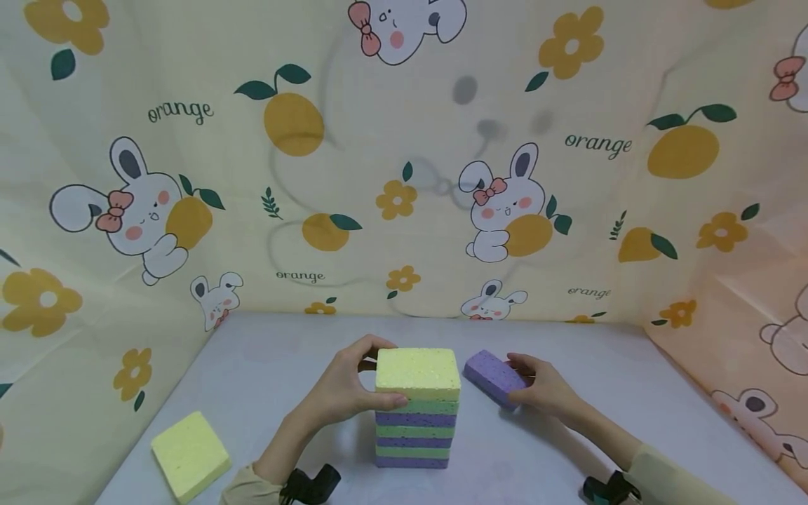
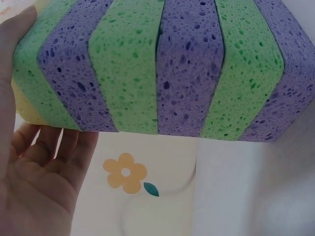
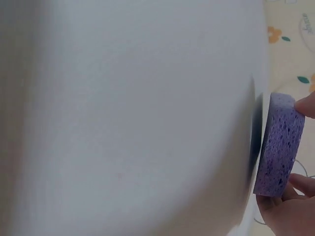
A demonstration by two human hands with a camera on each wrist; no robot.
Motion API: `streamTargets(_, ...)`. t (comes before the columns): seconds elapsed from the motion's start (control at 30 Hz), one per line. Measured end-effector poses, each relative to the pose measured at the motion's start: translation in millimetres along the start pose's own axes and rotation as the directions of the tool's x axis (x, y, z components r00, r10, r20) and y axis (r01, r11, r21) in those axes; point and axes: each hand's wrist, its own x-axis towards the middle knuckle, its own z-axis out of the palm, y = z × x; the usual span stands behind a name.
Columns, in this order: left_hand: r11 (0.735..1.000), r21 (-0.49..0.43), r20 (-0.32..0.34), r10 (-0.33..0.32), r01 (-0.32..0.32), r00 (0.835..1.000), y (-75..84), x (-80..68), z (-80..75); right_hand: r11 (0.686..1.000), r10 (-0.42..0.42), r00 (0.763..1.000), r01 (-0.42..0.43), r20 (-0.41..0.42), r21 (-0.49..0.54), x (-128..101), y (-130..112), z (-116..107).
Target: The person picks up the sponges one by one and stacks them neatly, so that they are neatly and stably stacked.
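Several sponges form an upright stack [image 1: 415, 431], with green and purple layers alternating below a yellow sponge [image 1: 418, 373] on top. My left hand [image 1: 353, 384] grips the stack's upper end from the left, thumb across the front near the yellow and green layers, fingers behind. In the left wrist view the purple layer [image 2: 189, 69] and its neighbours sit flush against each other. To the right of the stack, my right hand [image 1: 546, 386] holds a loose purple sponge [image 1: 494, 377] by its right end, tilted. The right wrist view shows this purple sponge [image 3: 280, 147] between thumb and fingers, a dark shadow beside it.
Another yellow sponge [image 1: 191, 456] lies by itself at the left front of the white table [image 1: 530, 463]. Behind the table hangs a cream cloth [image 1: 404, 266] printed with rabbits, oranges and flowers; it also covers both sides. Each wrist wears a black camera strap [image 1: 311, 485].
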Motion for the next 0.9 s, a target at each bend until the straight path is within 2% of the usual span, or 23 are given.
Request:
streamTargets(0.2, 1.000, -0.003, -0.002, 0.006, -0.006, 1.000, -0.1, -0.2, -0.7, 0.999, 0.017, 1.000, -0.017, -0.005, 0.028, -3, -10, 0)
streamTargets(0.4, 1.000, -0.004, -0.002, 0.019, -0.019, 1.000, -1.7, 0.4, -0.2, 0.994, 0.024, 0.999, -0.021, -0.024, 0.105, -5, -22, 0)
streamTargets(0.6, 1.000, 0.008, -0.009, 0.027, -0.027, 1.000, -29.2, 3.1, 4.4, 0.983, -0.043, 0.998, 0.052, -0.054, 0.176, -10, -40, -6)
streamTargets(0.67, 1.000, 0.007, -0.011, 0.029, -0.029, 1.000, -33.4, 3.7, 5.4, 0.969, -0.060, 0.996, 0.073, -0.064, 0.235, -13, -47, -9)
streamTargets(0.77, 0.999, 0.008, -0.009, 0.041, -0.041, 0.999, -31.7, 3.4, 5.2, 0.936, -0.098, 0.993, 0.112, -0.058, 0.335, -19, -59, -14)
streamTargets(0.9, 0.999, -0.006, -0.009, 0.035, -0.035, 0.999, -15.1, 1.5, 2.3, 0.892, -0.194, 0.980, 0.192, -0.039, 0.409, -27, -81, -17)
